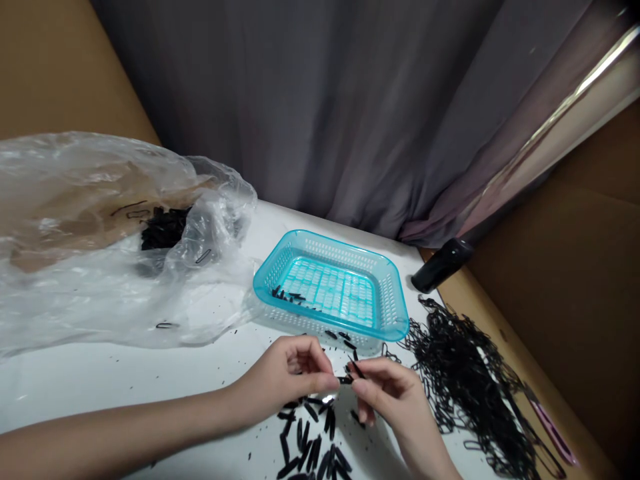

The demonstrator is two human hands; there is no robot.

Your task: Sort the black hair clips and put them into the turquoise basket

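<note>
Two-handed work at the bench (190,380). Your left hand (300,370) pinches a slim black piece (345,381) between thumb and index finger, just in front of the turquoise basket (393,293); the fingers of your right hand (387,393) are closed on a dark, pointed sliver (357,369) beside it. The work appears partway along: a few black pieces lie inside the basket, many more lie loose below your hands, and a heap of black wire-like loops (465,380) lies at right. Finished and unfinished pieces cannot be told apart. Your fingers hide where piece and sliver meet, so whether they are joined is unclear. The lower edge cuts off the loose pieces; clear plastic (75,320) blurs a dark pile (164,230).
</note>
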